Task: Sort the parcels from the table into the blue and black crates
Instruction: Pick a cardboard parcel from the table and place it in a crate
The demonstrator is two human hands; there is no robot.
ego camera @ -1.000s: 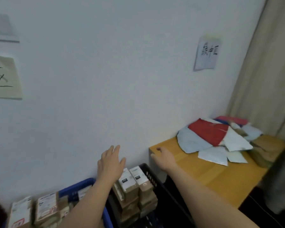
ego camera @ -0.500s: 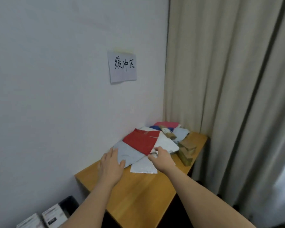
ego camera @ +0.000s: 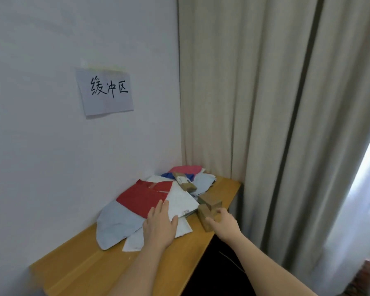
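Note:
A heap of parcels lies on the wooden table [ego camera: 115, 263] against the wall: a red mailer [ego camera: 143, 197], a white mailer [ego camera: 179, 201], a grey-blue mailer [ego camera: 115, 225], a pink mailer [ego camera: 186, 168] and a long cardboard box [ego camera: 184, 181]. My left hand [ego camera: 160, 225] rests flat, fingers straight, on the white and grey-blue mailers. My right hand [ego camera: 224, 223] curls thumb and fingers round a small cardboard box [ego camera: 203, 214] at the table's right edge. A second brown box [ego camera: 209, 199] sits just behind it. Neither crate is in view.
Beige curtains [ego camera: 265, 124] hang close behind and to the right of the table. A handwritten paper sign [ego camera: 105, 90] is taped to the white wall above the heap. The floor right of the table is dark.
The view has swung right, off the crates and onto the table. My left hand has come onto the mailers, and my right hand has moved right to the small cardboard box.

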